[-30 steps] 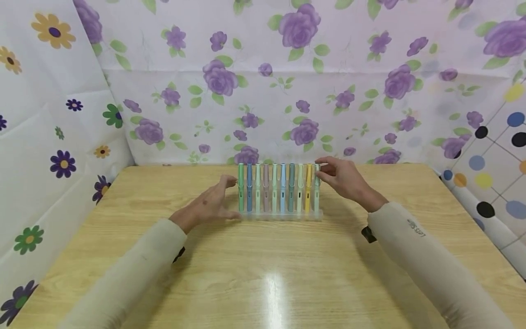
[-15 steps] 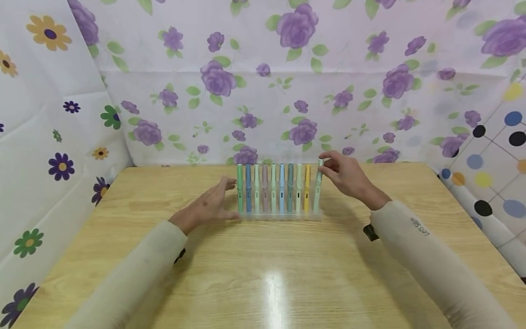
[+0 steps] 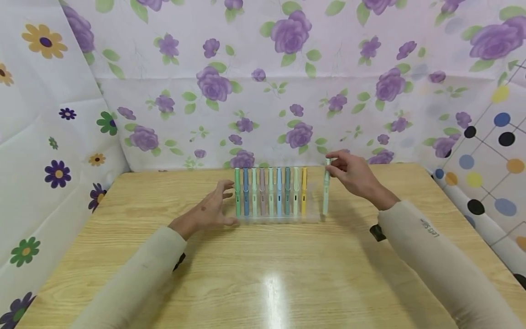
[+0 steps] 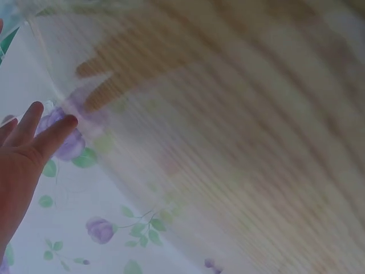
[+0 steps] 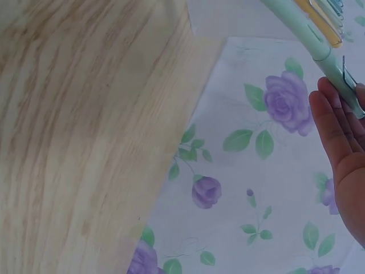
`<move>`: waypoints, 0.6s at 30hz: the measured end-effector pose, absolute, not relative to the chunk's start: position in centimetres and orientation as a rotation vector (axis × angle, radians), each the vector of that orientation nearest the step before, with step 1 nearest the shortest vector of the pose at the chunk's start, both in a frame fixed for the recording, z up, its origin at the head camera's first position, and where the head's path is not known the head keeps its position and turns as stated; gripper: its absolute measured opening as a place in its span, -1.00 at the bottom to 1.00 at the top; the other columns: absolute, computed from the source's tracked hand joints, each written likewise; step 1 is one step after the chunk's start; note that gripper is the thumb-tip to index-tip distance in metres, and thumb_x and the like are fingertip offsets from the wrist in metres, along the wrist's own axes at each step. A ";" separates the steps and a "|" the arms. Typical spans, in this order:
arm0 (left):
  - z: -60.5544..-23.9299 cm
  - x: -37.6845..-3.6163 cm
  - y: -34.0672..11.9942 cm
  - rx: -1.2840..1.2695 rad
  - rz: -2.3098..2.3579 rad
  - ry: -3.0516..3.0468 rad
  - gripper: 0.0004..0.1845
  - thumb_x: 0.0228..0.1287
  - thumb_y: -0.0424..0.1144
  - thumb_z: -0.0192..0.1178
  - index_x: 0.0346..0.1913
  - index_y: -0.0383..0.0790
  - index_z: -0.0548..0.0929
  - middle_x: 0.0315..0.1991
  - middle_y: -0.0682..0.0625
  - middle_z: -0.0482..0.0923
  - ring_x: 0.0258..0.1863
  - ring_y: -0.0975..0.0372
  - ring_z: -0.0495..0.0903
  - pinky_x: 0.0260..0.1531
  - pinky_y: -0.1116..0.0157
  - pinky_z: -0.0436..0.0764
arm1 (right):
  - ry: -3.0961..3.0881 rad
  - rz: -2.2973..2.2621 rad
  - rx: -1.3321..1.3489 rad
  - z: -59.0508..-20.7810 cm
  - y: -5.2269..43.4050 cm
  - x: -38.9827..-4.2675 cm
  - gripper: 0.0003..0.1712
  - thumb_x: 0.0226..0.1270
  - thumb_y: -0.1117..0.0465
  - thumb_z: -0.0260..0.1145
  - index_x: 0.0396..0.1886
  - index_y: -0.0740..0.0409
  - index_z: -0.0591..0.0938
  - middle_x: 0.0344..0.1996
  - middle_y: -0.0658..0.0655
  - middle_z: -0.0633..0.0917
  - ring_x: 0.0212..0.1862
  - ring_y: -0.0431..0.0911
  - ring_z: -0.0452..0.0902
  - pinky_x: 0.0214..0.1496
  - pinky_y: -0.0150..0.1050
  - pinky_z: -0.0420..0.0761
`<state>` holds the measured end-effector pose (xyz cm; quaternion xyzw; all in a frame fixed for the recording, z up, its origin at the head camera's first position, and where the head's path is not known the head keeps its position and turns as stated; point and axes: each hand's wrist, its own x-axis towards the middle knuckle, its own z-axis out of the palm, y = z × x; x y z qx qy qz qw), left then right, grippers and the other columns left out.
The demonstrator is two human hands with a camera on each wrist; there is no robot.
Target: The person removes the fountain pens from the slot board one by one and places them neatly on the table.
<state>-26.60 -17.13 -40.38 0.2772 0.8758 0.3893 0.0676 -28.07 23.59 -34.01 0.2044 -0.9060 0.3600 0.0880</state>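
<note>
A clear stand (image 3: 279,220) holds a row of several capped pens, from a green pen (image 3: 237,194) at its left end to a yellow pen (image 3: 304,192) at the right. At the stand's left end, my left hand (image 3: 211,210) has its thumb by the base and its fingers up beside the green pen. Those fingers (image 4: 54,137) look fairly straight in the left wrist view. My right hand (image 3: 353,176) pinches a pale green pen (image 3: 326,192) by its capped top. That pen hangs nearly upright just right of the stand, its clip (image 5: 347,74) showing in the right wrist view.
A wood-grain table (image 3: 263,265) lies under everything. Behind it hangs a cloth (image 3: 263,114) with purple flowers. Patterned sheets line the left (image 3: 37,160) and right (image 3: 485,151) sides.
My right hand has lifted the pale green pen out of the stand's right end and moved it rightward. My left hand has stayed at the left end. The head view has shifted slightly.
</note>
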 end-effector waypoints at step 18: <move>-40.6 -26.7 -17.3 0.786 1.189 2.591 0.06 0.11 -0.36 0.51 0.44 -0.22 -0.10 0.50 -0.35 -0.02 0.26 -0.27 0.43 0.25 -0.16 0.39 | -2.898 1.151 0.564 -35.9 24.7 -28.3 -0.51 0.52 0.27 0.22 0.34 0.40 0.44 -0.12 0.32 0.72 -0.11 0.17 0.70 -0.06 0.03 0.69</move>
